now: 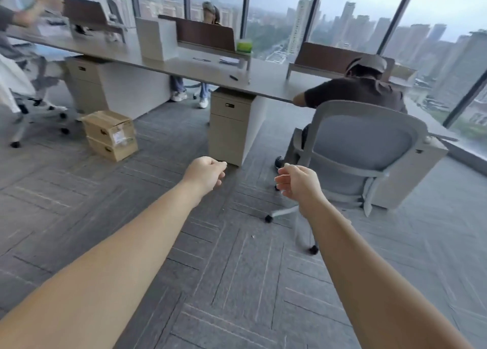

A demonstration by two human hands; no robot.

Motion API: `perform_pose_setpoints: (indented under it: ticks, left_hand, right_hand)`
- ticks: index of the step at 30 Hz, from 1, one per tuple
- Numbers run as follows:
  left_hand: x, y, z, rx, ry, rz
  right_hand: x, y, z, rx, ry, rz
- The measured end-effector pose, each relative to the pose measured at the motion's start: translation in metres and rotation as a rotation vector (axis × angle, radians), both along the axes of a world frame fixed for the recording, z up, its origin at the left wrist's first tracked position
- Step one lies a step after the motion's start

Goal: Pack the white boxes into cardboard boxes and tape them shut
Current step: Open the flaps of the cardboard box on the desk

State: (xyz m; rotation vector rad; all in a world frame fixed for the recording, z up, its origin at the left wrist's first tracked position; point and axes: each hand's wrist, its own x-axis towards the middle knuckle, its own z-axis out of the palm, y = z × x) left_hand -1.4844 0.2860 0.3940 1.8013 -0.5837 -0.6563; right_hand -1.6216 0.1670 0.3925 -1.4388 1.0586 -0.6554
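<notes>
Both my arms reach out over the grey carpet tiles (237, 283) of a high-rise office, my left hand (204, 173) curled into a loose fist and my right hand (299, 181) with fingers bent inward, each holding nothing and set apart from the other. The only cardboard boxes (110, 135) in sight sit stacked two high on the floor at about ten o'clock, well away from my reach, beside the leg of a long surface (184, 69). They look closed, and I cannot tell whether they are the ones to be filled. No white boxes for packing and no tape show anywhere I can see. At one o'clock a seated person in a dark shirt (361, 93) occupies a grey mesh office chair (361, 148), whose wheeled base (282, 213) lies just ahead of my right hand. A drawer pedestal (229, 127) stands at twelve o'clock. My concern: stepping forward with arms out, I could catch that chair's casters or bump its occupant, and heading for the wrong stack would waste the trip.
</notes>
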Motion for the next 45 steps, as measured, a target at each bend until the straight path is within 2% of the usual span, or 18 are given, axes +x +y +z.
perform_pose_setpoints:
  ticks: [10,19,34,45]
  left_hand:
    - [0.22,0.032,0.02,-0.006,0.002,0.219]
    - [0.362,0.032,0.013,0.017,0.035,0.382]
    - [0.598,-0.131,0.006,0.045,0.052,0.609]
    - [0.776,-0.199,-0.021,0.053,0.125,0.692]
  right_hand:
    - [0.239,0.0,0.023,-0.005,-0.018,0.195]
    - [0.412,-0.022,0.004,0.017,-0.001,0.367]
    - [0.687,-0.194,0.012,0.002,0.04,0.565]
    - [0.869,-0.26,-0.013,0.046,0.097,0.628]
